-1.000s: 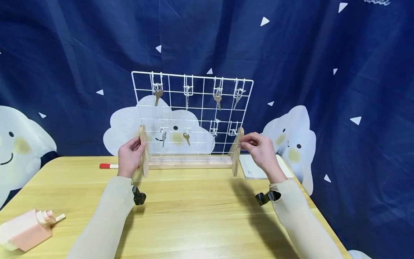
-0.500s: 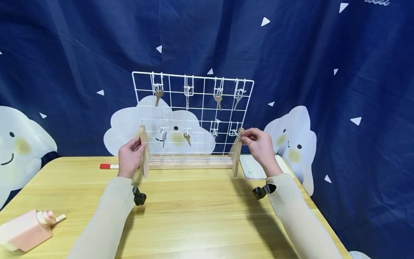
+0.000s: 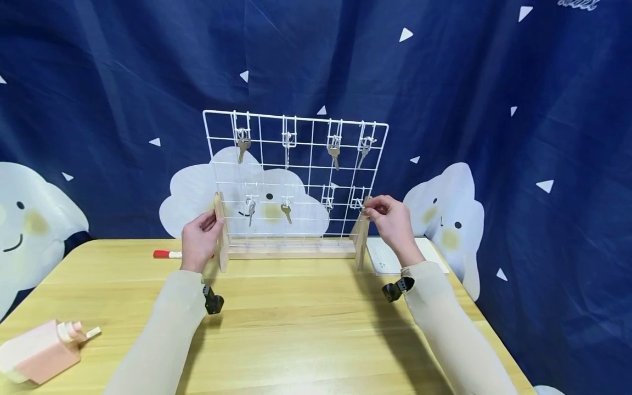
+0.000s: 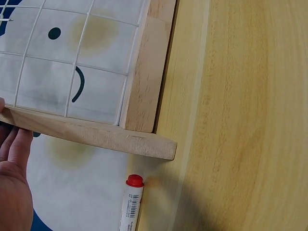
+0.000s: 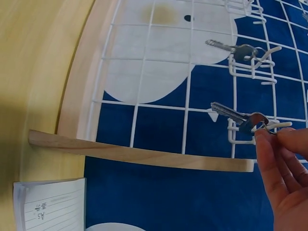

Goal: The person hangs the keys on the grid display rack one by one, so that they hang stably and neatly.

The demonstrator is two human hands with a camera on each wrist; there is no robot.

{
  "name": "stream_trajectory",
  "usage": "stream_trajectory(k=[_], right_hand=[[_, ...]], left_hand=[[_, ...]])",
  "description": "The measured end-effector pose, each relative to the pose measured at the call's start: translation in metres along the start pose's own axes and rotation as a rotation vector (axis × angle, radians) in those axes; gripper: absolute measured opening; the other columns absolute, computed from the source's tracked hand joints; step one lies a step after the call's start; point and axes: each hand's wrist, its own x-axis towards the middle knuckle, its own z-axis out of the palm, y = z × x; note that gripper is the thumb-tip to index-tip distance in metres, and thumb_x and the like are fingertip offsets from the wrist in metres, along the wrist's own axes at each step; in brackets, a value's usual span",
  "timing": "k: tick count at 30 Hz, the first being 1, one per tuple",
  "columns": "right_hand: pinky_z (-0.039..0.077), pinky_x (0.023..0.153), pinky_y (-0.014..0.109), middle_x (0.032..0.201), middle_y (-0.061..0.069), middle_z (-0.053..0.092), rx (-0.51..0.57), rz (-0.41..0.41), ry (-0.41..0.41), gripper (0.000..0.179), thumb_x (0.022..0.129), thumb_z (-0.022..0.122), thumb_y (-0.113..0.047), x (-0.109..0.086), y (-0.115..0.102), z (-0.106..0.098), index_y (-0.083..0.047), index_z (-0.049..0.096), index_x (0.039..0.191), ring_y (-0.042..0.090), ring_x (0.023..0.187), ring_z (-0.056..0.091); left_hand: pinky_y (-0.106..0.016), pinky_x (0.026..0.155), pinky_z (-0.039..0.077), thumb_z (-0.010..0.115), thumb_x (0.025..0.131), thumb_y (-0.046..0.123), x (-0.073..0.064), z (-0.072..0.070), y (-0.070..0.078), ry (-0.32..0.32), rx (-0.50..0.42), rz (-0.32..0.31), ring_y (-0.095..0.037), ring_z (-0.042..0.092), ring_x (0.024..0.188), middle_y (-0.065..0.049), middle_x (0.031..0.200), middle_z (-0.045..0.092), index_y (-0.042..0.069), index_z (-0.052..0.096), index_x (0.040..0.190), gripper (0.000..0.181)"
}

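Note:
A white wire grid rack [image 3: 296, 118] stands on wooden feet, with keys hanging from white hooks in two rows. My left hand [image 3: 198, 241] holds the rack's left wooden post [image 3: 220, 233], fingers on the outer side. At the lower right hook [image 5: 281, 125], my right hand [image 3: 392, 224] pinches the small ring of a silver key [image 5: 233, 114] between thumb and forefinger. The ring is at the hook's tip; whether it is over it I cannot tell. Another key [image 5: 236, 50] hangs on the neighbouring hook.
Behind the left hand lies a marker with a red cap [image 3: 161, 254]. A lined notepad [image 3: 385, 257] is by the rack's right foot. A pink bottle-like container [image 3: 41, 351] lies at the table's left front. A dark blue curtain [image 3: 316, 55] hangs behind the rack.
My right hand has risen a little and come slightly left, bringing the key to the lower right hook. The left hand has stayed on the post.

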Motion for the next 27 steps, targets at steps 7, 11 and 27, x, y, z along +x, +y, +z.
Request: stream_trajectory(k=[7, 11, 27], right_hand=[[0.057, 0.069, 0.022, 0.093, 0.013, 0.064, -0.042, 0.002, 0.001, 0.011, 0.091, 0.066, 0.003, -0.006, 0.006, 0.0, 0.005, 0.072, 0.099, 0.024, 0.081, 0.066], [0.054, 0.074, 0.029, 0.092, 0.011, 0.066, -0.106, 0.026, -0.034, 0.014, 0.092, 0.064, -0.003, -0.016, 0.011, -0.001, 0.003, 0.072, 0.103, 0.022, 0.082, 0.063], [0.047, 0.098, 0.052, 0.129, 0.022, 0.058, -0.268, 0.153, -0.515, 0.05, 0.104, 0.05, -0.034, -0.086, 0.029, 0.001, 0.006, 0.054, 0.133, 0.039, 0.116, 0.055]], left_hand=[[-0.033, 0.099, 0.047, 0.062, 0.098, 0.012, 0.002, 0.0, 0.0, 0.001, 0.008, 0.011, -0.03, 0.055, 0.122, -0.022, 0.133, 0.056, -0.004, 0.055, 0.136, 0.042], [-0.034, 0.1, 0.047, 0.062, 0.098, 0.012, 0.002, 0.001, 0.001, -0.001, 0.016, 0.006, -0.03, 0.055, 0.123, -0.022, 0.134, 0.056, -0.004, 0.054, 0.137, 0.043], [-0.052, 0.106, 0.039, 0.046, 0.104, 0.028, -0.019, -0.026, 0.002, -0.334, 0.385, 0.003, -0.045, 0.05, 0.123, -0.032, 0.135, 0.05, -0.014, 0.033, 0.145, 0.06]])
